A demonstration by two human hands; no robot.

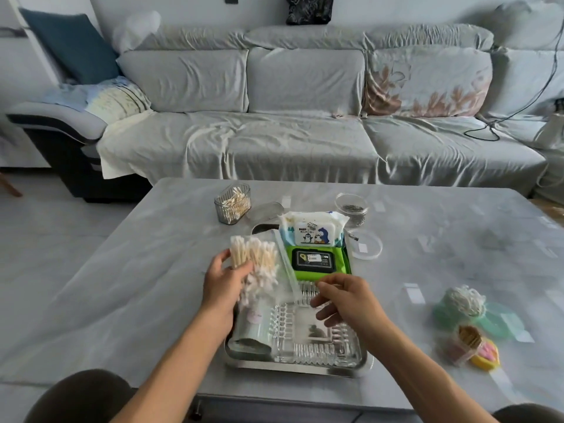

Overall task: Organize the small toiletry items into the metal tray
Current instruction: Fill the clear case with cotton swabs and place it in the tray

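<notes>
A metal tray (357,372) lies on the table in front of me. It holds a clear glass dish (311,349), a green wipes pack (319,259), a white baby wipes pack (311,228) and a folded packet (253,331). My left hand (224,285) grips a bundle of cotton swabs (254,261) in a clear plastic bag, above the tray's left side. My right hand (348,299) hovers over the glass dish, its fingers pinching the bag's edge (290,279).
Behind the tray stand a clear box of cotton swabs (232,204), a jar (351,209) and a loose round lid (364,244). To the right lie a green lid with white floss (464,303) and a toothpick holder (467,343). A grey sofa (305,132) lies beyond the table.
</notes>
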